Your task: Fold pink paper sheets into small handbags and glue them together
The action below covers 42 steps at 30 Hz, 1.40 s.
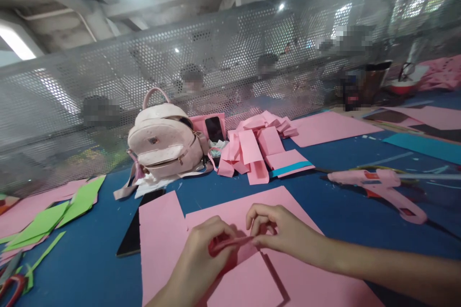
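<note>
Folded pink paper (236, 241): It is sitting between the two hands, its long axis running sideways and its right end pointing, slightly raised, to the right thumb.
Left hand (207, 242): Its fingers are clamping the left part of this paper.
Right hand (279, 228): Its thumb is touching the right end; whether the fingers are pinching it, I cannot tell.
Hidden: The left fingers are covering much of the paper, so its full shape is not showing.
Look: The paper is showing a thin edge and is curving darker inside the left hand.
Below the fingers: A pink card (248, 283) is showing over a larger pink sheet (306, 283); the view is cutting off both.
Right of the fingers: A pink glue gun (382, 182) is lying on the blue worktop (97, 240).
</note>
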Each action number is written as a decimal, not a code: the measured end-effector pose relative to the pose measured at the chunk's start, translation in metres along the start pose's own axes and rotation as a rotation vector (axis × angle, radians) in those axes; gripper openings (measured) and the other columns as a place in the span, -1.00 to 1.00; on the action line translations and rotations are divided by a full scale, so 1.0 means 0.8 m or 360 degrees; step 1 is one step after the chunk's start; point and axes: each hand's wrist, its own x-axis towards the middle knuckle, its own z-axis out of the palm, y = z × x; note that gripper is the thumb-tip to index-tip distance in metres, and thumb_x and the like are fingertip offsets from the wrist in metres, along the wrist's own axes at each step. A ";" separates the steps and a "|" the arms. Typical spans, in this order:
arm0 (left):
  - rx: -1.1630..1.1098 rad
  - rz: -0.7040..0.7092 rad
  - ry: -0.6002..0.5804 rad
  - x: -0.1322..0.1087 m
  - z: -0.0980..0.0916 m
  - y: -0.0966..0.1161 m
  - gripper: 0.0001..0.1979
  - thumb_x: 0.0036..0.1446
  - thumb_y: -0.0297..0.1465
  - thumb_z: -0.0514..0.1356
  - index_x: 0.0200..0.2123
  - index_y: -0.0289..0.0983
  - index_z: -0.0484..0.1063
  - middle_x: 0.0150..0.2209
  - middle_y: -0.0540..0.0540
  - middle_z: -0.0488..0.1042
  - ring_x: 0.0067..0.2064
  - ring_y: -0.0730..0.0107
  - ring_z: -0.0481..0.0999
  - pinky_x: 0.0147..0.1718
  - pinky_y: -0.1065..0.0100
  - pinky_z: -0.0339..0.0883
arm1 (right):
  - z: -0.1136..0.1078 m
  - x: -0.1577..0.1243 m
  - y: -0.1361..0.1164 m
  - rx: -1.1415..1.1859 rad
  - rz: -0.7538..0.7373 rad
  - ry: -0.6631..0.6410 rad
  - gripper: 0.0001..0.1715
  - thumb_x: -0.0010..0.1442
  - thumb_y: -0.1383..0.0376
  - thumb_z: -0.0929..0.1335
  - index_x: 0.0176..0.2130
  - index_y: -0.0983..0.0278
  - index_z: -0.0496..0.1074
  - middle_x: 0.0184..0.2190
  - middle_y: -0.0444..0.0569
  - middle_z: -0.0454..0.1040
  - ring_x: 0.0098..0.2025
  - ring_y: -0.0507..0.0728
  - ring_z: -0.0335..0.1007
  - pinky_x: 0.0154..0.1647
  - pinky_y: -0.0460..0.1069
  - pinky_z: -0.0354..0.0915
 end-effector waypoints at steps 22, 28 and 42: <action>-0.0110 -0.0149 -0.0171 0.042 -0.009 0.030 -0.92 -0.05 -0.46 0.21 -0.52 -0.33 0.50 -0.50 -0.02 0.49 -0.39 0.39 0.41 -0.38 0.43 0.24 | -0.032 0.001 -0.059 -0.0385 -0.0329 0.0050 -0.80 0.07 0.50 0.35 -0.31 0.21 0.36 -0.37 -0.22 0.42 -0.35 0.03 0.27 -0.35 -0.11 0.13; -0.0236 -0.0214 -0.0154 0.049 -0.009 0.020 -0.85 -0.10 -0.38 0.23 -0.49 -0.34 0.55 -0.54 -0.01 0.48 -0.45 0.42 0.37 -0.41 0.42 0.20 | -0.037 0.008 -0.040 -0.0813 -0.0734 0.0096 -0.94 0.21 0.39 0.39 -0.28 0.22 0.47 -0.27 -0.10 0.47 -0.21 0.11 0.35 -0.20 -0.05 0.19; -0.0086 -0.0177 -0.0325 0.060 -0.026 0.008 -0.81 -0.08 -0.37 0.19 -0.65 -0.32 0.35 -0.62 0.12 0.04 -0.52 0.55 -0.01 -0.55 0.41 -0.18 | -0.034 0.012 -0.026 -0.0924 -0.0858 0.0013 -0.78 0.30 0.34 0.36 -0.08 0.18 0.56 -0.23 -0.03 0.48 -0.17 0.13 0.39 -0.13 -0.02 0.23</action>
